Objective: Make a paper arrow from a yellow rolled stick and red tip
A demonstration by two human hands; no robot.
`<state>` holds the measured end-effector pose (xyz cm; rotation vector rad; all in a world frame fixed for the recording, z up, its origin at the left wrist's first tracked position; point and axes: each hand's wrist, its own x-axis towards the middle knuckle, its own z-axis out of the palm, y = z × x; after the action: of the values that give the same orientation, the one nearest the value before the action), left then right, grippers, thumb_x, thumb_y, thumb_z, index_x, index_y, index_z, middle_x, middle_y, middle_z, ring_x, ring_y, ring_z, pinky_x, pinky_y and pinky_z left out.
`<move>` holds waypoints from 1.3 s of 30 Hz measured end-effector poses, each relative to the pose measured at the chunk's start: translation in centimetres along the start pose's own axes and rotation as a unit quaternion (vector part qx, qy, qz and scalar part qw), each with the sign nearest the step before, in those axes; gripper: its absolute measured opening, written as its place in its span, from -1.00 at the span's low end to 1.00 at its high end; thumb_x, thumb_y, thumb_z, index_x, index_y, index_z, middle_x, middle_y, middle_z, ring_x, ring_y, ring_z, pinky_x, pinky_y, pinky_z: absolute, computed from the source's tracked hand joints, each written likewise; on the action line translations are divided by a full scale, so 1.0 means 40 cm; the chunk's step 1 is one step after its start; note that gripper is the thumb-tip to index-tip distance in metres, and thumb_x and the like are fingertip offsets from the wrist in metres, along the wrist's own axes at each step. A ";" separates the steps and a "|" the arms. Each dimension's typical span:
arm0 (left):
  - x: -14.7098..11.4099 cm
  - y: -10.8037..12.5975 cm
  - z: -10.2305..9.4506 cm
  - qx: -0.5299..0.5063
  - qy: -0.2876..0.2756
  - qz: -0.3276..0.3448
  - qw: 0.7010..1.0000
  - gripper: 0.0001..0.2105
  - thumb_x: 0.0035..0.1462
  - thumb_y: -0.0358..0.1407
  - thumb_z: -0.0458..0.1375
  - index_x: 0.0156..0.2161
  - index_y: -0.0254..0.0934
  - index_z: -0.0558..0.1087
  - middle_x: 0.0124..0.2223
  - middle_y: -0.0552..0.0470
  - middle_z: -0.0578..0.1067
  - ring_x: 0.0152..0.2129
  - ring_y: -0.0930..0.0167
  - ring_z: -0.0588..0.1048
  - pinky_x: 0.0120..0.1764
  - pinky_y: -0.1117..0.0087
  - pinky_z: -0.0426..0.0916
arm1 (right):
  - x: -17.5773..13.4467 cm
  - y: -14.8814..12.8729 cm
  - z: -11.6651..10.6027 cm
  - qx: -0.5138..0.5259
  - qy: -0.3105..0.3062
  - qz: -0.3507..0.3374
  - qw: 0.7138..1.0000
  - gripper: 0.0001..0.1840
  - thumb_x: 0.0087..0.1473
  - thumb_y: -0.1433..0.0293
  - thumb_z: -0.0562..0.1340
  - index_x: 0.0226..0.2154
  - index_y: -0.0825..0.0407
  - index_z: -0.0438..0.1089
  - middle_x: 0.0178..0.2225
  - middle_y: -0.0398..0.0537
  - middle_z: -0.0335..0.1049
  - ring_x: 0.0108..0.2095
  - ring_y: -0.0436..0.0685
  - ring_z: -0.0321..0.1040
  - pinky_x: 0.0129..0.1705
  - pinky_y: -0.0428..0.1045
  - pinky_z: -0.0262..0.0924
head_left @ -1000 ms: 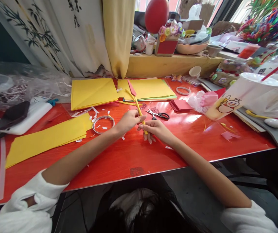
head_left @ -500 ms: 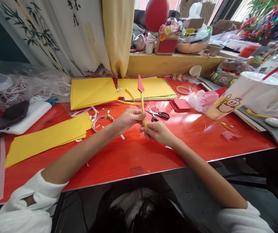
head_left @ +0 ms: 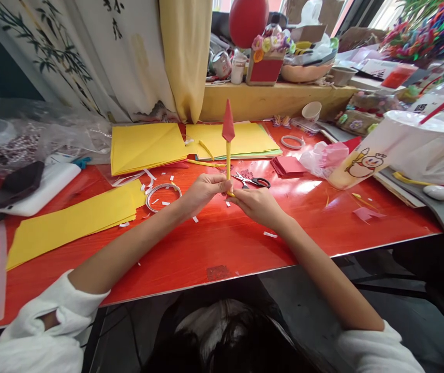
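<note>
Yellow stick (head_left: 228,159), one, with pointed red tip (head_left: 228,123): upright above red table (head_left: 191,264). Your left hand (head_left: 205,190): pinched on lower shaft. Your right hand (head_left: 259,204): pinched on bottom end, which looks bent. Handling, judged: paper-like, light, pliable, easily creased. Your best hold: low shaft, lightly, clear of red tip.

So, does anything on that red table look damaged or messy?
Yes. Near the front edge of the red table, a dark patch breaks the glossy surface; wear or residue, I can't tell. White scraps also lie loose around the tape roll, like litter.
</note>
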<state>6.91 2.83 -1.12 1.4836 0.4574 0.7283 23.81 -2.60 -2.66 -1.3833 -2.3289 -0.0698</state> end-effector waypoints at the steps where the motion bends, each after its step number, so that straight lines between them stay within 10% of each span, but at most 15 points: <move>1: 0.002 -0.002 0.001 0.027 0.015 0.000 1.000 -0.74 0.05 -0.16 0.14 -0.49 -0.34 0.42 -0.48 0.08 0.34 -0.47 0.53 0.29 -0.30 0.46 0.21 | -0.001 0.008 0.000 -0.029 0.007 0.007 1.000 -0.68 0.21 0.27 0.01 -0.34 0.06 0.40 -0.46 -0.09 0.48 -0.55 -0.03 0.28 -0.56 -0.08 -0.16; 11: 0.015 -0.011 0.015 0.213 0.151 -0.096 0.961 -0.79 0.17 -0.28 -0.06 -0.39 -0.35 0.33 -0.54 0.06 0.34 -0.60 0.52 0.35 -0.45 0.45 0.25 | -0.005 0.011 0.020 -0.095 0.107 0.025 0.989 -0.67 0.20 0.21 0.01 -0.28 0.08 0.36 -0.49 -0.09 0.46 -0.58 -0.05 0.23 -0.59 -0.08 -0.18; 21: 0.000 0.003 0.016 0.122 0.102 -0.153 0.975 -0.68 0.08 -0.17 0.13 -0.55 -0.37 0.29 -0.63 0.11 0.27 -0.72 0.63 0.20 -0.61 0.52 0.09 | -0.013 -0.010 0.017 0.055 0.052 -0.126 0.989 -0.74 0.20 0.42 -0.03 -0.22 0.06 0.35 -0.35 0.01 0.39 -0.41 0.01 0.30 -0.39 -0.08 0.16; 39: -0.005 -0.008 0.021 0.198 0.079 -0.104 0.972 -0.67 0.04 -0.26 0.08 -0.68 -0.34 0.29 -0.68 0.09 0.27 -0.72 0.57 0.25 -0.61 0.51 0.13 | -0.007 -0.017 0.012 0.272 0.124 -0.135 0.945 -0.88 0.13 0.44 0.12 -0.30 0.01 0.37 -0.30 -0.02 0.37 -0.25 0.03 0.37 -0.19 -0.03 0.30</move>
<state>7.38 2.12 -1.40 1.7202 0.9071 0.6116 23.16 -3.04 -3.10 -0.7367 -2.0890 0.2824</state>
